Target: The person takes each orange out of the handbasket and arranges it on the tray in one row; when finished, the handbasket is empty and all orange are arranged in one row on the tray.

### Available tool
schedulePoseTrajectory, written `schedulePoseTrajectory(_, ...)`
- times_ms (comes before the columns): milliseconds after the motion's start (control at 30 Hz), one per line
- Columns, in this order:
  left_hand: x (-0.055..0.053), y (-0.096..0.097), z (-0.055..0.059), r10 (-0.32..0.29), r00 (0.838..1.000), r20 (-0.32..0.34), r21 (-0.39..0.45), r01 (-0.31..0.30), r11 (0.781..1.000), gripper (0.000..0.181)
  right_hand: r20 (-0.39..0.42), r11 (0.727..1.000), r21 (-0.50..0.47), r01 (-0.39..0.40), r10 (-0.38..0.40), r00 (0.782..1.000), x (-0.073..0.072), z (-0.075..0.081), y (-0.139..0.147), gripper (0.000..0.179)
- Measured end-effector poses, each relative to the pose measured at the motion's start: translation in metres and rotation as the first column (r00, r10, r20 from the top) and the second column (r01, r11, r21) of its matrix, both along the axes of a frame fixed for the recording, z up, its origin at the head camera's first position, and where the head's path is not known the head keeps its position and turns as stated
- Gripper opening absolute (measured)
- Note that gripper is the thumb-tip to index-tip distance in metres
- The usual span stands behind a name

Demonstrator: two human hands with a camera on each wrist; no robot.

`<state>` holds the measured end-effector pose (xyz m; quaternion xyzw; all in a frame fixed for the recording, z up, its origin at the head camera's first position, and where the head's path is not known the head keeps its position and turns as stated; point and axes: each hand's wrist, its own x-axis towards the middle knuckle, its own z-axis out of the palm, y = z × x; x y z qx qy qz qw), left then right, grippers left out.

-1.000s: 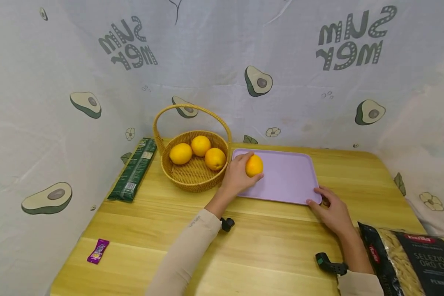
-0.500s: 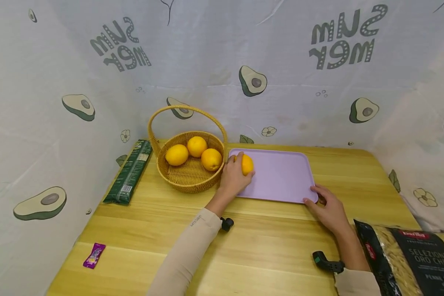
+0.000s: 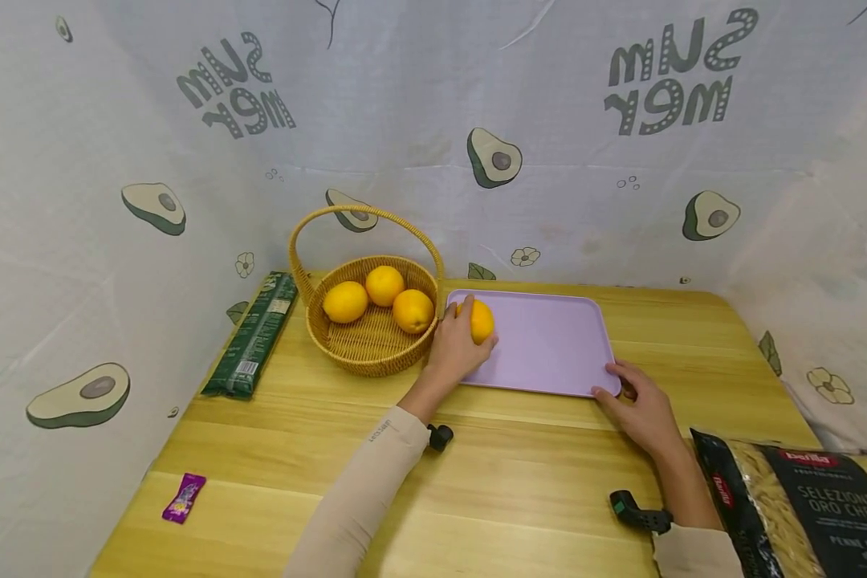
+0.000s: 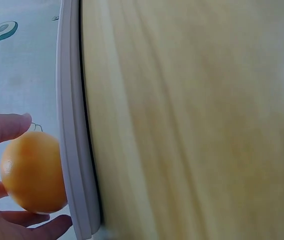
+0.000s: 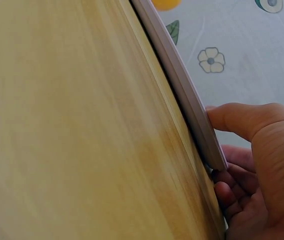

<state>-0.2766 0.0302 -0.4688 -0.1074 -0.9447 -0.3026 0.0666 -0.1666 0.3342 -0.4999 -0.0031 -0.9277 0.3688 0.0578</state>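
My left hand (image 3: 457,345) holds an orange (image 3: 482,322) at the left end of a lilac tray (image 3: 549,345). In the left wrist view, the thumb lies on one side of the orange (image 4: 34,172) and the fingers curl round the other, just behind the tray's rim (image 4: 74,125). At the tray's near right corner, my right hand (image 3: 639,405) grips the edge. The right wrist view has its thumb on top of the rim (image 5: 182,85) and its fingers curled at the corner.
Left of the tray stands a wicker basket (image 3: 368,365) with a tall handle and 3 oranges (image 3: 385,286) inside. A green packet (image 3: 253,337) lies beyond it. A purple sweet (image 3: 184,498) is at front left, and a pasta bag (image 3: 802,506) at front right.
The left hand has shifted slightly left with the orange, towards the tray's left end, then stayed there. The head view has turned a little. The right hand keeps its grip on the corner.
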Motion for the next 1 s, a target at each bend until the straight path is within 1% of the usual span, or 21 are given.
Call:
schedulePoseTrajectory(167, 0.002, -0.003, 0.0, -0.024, 1.0, 0.002, 0.031, 0.024, 0.999, 0.088, -0.011, 1.0, 0.002, 0.003, -0.003, 1.0, 0.0, -0.001, 0.0, 0.064)
schedulePoseTrajectory(300, 0.004, -0.005, 0.001, -0.035, 0.999, -0.014, 0.056, 0.036, 0.998, 0.089, -0.024, 1.0, -0.009, -0.001, 0.001, 1.0, 0.0, -0.001, 0.0, 0.064)
schedulePoseTrajectory(567, 0.01, -0.007, 0.008, -0.042, 0.999, -0.029, 0.032, 0.043, 0.999, 0.091, -0.031, 1.0, -0.011, -0.005, 0.005, 1.0, -0.001, -0.002, 0.0, 0.063)
schedulePoseTrajectory(667, 0.018, -0.012, 0.015, -0.062, 0.998, -0.01, 0.032, 0.062, 0.998, 0.091, -0.033, 1.0, -0.014, -0.005, 0.004, 0.999, -0.002, -0.003, -0.001, 0.063)
schedulePoseTrajectory(767, 0.032, -0.023, 0.027, -0.099, 0.993, 0.063, 0.052, 0.095, 0.994, 0.092, -0.031, 1.0, -0.017, -0.005, 0.005, 1.0, -0.002, -0.003, -0.002, 0.064)
schedulePoseTrajectory(867, 0.045, -0.042, 0.04, -0.143, 0.981, 0.129, 0.076, 0.134, 0.988, 0.089, -0.022, 1.0, -0.011, -0.003, 0.003, 1.0, -0.002, -0.003, -0.002, 0.064)
schedulePoseTrajectory(900, 0.048, -0.049, 0.044, -0.153, 0.979, 0.136, 0.081, 0.143, 0.986, 0.086, -0.019, 1.0, -0.008, -0.002, 0.002, 1.0, -0.002, -0.002, -0.002, 0.065)
schedulePoseTrajectory(1000, 0.051, -0.071, 0.053, -0.171, 0.978, 0.118, 0.114, 0.157, 0.981, 0.077, -0.014, 1.0, 0.001, 0.0, 0.0, 1.0, -0.002, 0.0, -0.001, 0.065)
